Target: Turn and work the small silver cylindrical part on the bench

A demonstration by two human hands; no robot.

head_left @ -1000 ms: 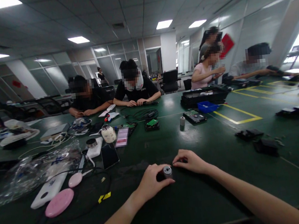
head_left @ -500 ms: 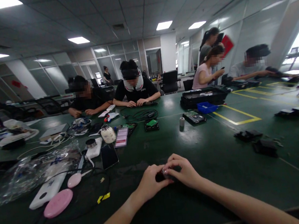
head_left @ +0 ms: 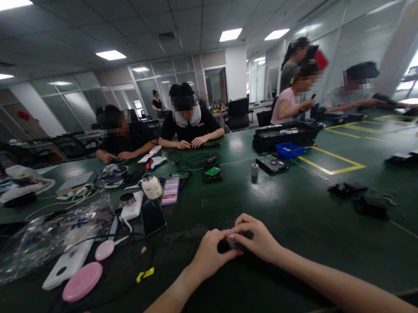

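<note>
Near the front of the green table, my left hand (head_left: 210,253) curls thumb and fingers around a small round silvery object (head_left: 233,244). My right hand (head_left: 258,238) pinches the same object from the other side, with its fingertips on the upper part. Fingers cover most of it, so its exact kind cannot be made out. Both hands are closed on it, low over the tabletop. Beyond them stands a small grey metal cylinder (head_left: 254,171), apart from my hands.
To my left lie a pink disc (head_left: 82,282), a white case (head_left: 69,263), a dark phone (head_left: 153,218), a clear plastic bag (head_left: 53,237) and a white jar (head_left: 151,187). Hard drives (head_left: 272,163) and a blue tray (head_left: 289,150) sit farther off. Black parts (head_left: 370,206) lie right. Several people work around the table.
My right thumb and fingertips have shifted slightly on the small object, and a bit more of its silvery side shows. In the background, a standing person has moved to the right.
</note>
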